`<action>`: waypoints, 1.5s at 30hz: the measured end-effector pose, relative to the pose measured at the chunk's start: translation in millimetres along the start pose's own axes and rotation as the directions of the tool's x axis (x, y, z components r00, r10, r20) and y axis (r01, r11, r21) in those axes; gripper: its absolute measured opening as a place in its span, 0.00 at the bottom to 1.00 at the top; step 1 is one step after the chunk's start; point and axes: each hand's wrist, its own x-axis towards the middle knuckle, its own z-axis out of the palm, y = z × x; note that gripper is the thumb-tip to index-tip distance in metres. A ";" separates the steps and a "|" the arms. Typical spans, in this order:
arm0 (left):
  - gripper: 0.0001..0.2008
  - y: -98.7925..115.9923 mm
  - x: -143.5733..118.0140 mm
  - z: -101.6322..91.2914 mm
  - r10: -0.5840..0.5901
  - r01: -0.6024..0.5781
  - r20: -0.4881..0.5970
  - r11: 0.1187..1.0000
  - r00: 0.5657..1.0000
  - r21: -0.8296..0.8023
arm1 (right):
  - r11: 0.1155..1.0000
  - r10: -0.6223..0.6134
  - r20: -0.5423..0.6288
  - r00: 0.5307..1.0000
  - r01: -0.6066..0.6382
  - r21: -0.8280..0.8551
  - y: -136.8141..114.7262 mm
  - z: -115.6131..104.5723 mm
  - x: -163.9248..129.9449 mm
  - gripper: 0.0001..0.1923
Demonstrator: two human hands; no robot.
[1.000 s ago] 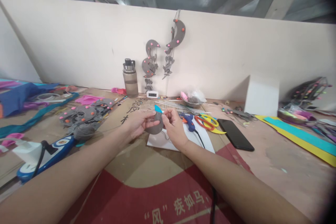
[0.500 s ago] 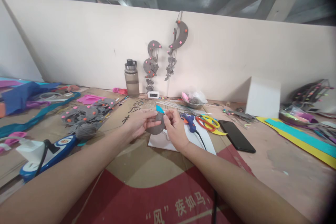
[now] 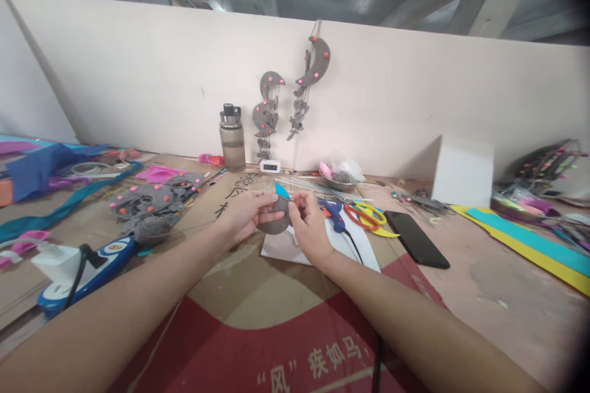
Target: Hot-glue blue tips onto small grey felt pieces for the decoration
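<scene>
Grey felt piece (image 3: 275, 221) largely covered by left hand (image 3: 246, 214) and right hand (image 3: 308, 226); outline not readable. Small blue bit (image 3: 281, 191) above it, too small to tell whether separate or attached. Whatever sits under right fingertips (image 3: 297, 201) not visible, maybe a needle or thread. White sheet (image 3: 322, 249) partly hidden behind right wrist. Glue gun (image 3: 332, 211) half concealed, cord disappearing under the forearm. Printed characters on cardboard (image 3: 258, 344) cut by bottom edge. Blue fabric (image 3: 32, 169) cut by left edge. Right margin darkened, items there blurred. Display of small white clock (image 3: 270, 166) too small to read. Contents of metal bowl (image 3: 338, 177) unclear.
</scene>
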 end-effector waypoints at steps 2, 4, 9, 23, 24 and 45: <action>0.04 -0.6 0.1 -1.1 0.008 -0.008 0.012 1.000 1.000 0.002 | 1.000 0.002 0.000 1.000 -0.002 -0.003 0.2 0.0 0.1 0.05; 0.04 -1.1 -0.3 -1.5 0.017 -0.017 0.022 1.000 1.000 0.008 | 1.000 0.011 -0.001 1.000 -0.011 -0.001 0.1 0.2 0.4 0.05; 0.03 -1.8 -2.1 1.1 0.025 -0.025 0.007 0.999 1.000 0.030 | 0.999 0.027 -0.015 1.000 -0.027 0.030 1.3 1.5 -0.2 0.05; 0.09 -5.4 -3.4 -1.9 0.353 -0.319 -0.118 0.918 0.928 0.235 | 0.997 0.034 -0.099 0.995 -0.040 -0.061 4.5 -0.1 0.2 0.15; 0.10 -6.0 -3.0 -2.4 0.358 -0.324 -0.115 0.915 0.927 0.241 | 0.997 0.031 -0.093 0.995 -0.038 -0.073 4.4 -0.3 0.2 0.15; 0.04 -16.3 -10.5 1.5 0.544 -0.448 0.017 0.673 0.839 0.588 | 0.977 0.157 -0.049 0.986 -0.148 0.154 3.4 4.2 1.4 0.11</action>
